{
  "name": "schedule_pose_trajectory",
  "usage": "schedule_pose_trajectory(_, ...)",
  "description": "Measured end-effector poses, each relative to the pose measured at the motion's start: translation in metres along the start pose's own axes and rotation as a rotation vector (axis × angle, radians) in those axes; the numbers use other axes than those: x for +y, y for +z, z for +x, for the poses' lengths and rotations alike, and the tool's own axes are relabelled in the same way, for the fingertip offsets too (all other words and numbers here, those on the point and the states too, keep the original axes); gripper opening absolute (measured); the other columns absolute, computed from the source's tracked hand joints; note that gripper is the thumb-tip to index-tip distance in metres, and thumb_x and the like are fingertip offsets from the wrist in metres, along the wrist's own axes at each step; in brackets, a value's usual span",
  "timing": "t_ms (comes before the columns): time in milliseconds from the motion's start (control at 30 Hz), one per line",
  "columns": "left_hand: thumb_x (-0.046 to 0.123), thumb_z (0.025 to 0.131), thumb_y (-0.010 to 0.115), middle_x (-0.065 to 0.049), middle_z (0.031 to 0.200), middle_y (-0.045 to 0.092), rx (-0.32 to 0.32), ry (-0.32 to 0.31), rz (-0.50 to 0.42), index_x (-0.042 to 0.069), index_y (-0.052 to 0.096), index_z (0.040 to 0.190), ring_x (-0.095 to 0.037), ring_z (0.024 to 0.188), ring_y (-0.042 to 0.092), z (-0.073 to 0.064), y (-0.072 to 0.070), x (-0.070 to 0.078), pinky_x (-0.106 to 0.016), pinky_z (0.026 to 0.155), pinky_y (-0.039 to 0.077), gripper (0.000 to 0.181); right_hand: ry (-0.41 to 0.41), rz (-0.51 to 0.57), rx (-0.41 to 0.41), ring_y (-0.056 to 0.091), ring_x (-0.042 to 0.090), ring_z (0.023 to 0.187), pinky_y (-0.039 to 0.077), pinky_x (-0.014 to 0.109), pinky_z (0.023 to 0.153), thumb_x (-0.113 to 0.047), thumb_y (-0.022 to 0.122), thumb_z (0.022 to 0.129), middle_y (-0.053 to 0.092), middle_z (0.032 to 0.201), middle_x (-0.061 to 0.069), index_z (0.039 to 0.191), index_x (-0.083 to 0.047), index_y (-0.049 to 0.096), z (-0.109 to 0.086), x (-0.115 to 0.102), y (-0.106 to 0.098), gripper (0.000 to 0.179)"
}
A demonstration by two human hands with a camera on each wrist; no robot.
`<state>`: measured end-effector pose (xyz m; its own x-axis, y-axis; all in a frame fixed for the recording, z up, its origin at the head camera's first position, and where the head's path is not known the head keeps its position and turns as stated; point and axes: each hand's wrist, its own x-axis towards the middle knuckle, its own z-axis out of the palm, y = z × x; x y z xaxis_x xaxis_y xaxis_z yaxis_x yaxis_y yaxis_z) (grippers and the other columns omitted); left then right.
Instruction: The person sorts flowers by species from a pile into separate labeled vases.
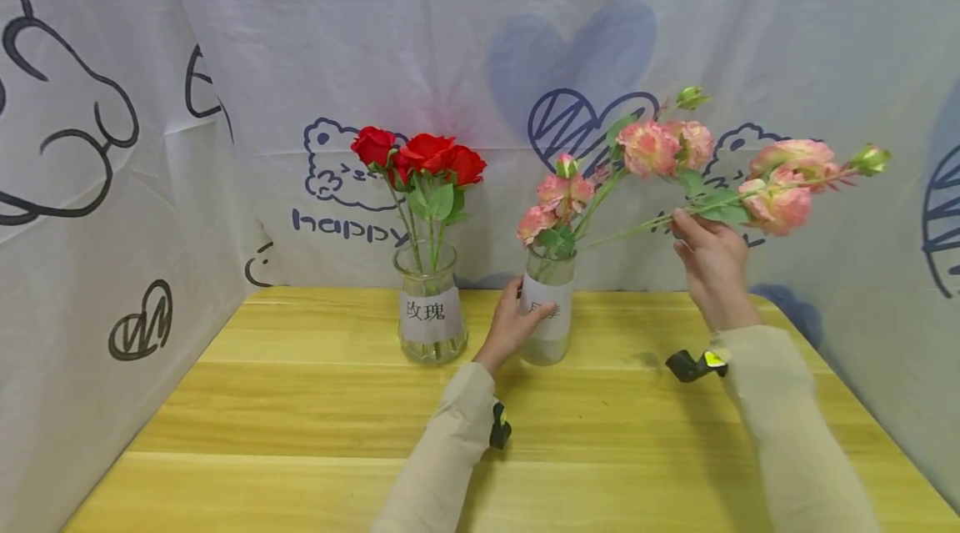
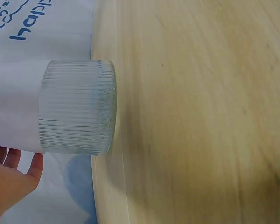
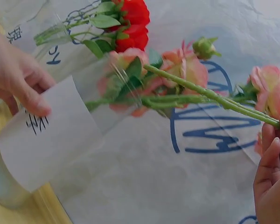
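Note:
My left hand [image 1: 517, 324] grips a ribbed glass vase [image 2: 79, 107] from its left side, thumb across the white paper label [image 3: 49, 133]. The vase stands upright on the table and holds pink flowers [image 1: 648, 148] with green stems and leaves. My right hand [image 1: 714, 266], to the right of the vase, pinches the stem of another pink flower spray [image 1: 783, 195] near its leaves. This spray lies nearly level, blooms and a green bud pointing right. In the right wrist view its cut stem end [image 3: 151, 70] shows close to the vase's mouth, apparently outside it.
Left of my left hand stands a second glass vase [image 1: 433, 345] with a white label and red roses [image 1: 427, 153]. Both vases stand toward the back of the wooden table [image 1: 300, 416]. A white cloth [image 1: 420, 41] with blue drawings hangs behind and at the sides.

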<state>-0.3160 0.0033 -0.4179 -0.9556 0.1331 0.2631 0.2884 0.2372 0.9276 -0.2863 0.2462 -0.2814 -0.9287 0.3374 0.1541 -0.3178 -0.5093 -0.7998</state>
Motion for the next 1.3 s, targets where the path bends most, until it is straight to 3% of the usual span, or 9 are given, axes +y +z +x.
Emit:
schedule_pose_trajectory(333,0.024,0.09,0.07,-0.021,0.134,0.048,-0.001,0.011,0.005,-0.002,0.04,0.14,-0.034,0.124,0.045,0.001,0.0,-0.002,-0.05,0.104,0.037,0.064,-0.011,-0.056,-0.025,0.066,0.01,0.072,0.048,0.017,0.057,-0.005,0.078,0.08,0.07,0.075,0.001,0.086,-0.004,0.071,-0.004,0.007,0.021,0.009)
schedule_pose_trajectory(633,0.023,0.09,0.07,-0.02,0.134,0.048,-0.005,0.015,-0.005,-0.002,0.039,0.14,-0.033,0.124,0.045,0.001,0.0,-0.002,-0.049,0.104,0.038,0.064,-0.073,-0.278,-0.045,0.066,0.008,0.075,0.047,0.018,0.059,-0.011,0.077,0.083,0.069,0.078,-0.004,0.097,-0.004,0.066,-0.003,0.015,0.033,0.02)
schedule_pose_trajectory(867,0.024,0.09,0.069,-0.021,0.135,0.047,-0.005,0.009,0.002,-0.002,0.038,0.141,-0.034,0.125,0.044,0.0,0.0,-0.001,-0.05,0.104,0.037,0.065,-0.137,-0.5,-0.056,0.064,0.007,0.073,0.048,0.019,0.06,-0.013,0.077,0.084,0.068,0.073,-0.009,0.083,-0.012,0.069,-0.007,0.021,0.045,0.008)
schedule_pose_trajectory(1067,0.025,0.09,0.07,-0.021,0.136,0.047,-0.006,0.004,0.01,-0.003,0.038,0.141,-0.034,0.125,0.045,0.001,0.0,-0.002,-0.049,0.104,0.038,0.066,-0.241,-0.667,-0.108,0.062,0.004,0.068,0.049,0.019,0.058,-0.014,0.074,0.086,0.065,0.068,-0.018,0.094,0.004,0.068,-0.007,0.025,0.057,0.02)
schedule_pose_trajectory(1300,0.024,0.089,0.07,-0.021,0.134,0.048,0.0,0.009,0.004,-0.003,0.039,0.14,-0.034,0.123,0.046,0.002,0.001,-0.003,-0.049,0.102,0.04,0.066,-0.311,-0.733,-0.178,0.063,0.004,0.069,0.05,0.019,0.056,-0.013,0.074,0.086,0.064,0.071,-0.014,0.094,0.01,0.067,-0.003,0.034,0.065,0.025)
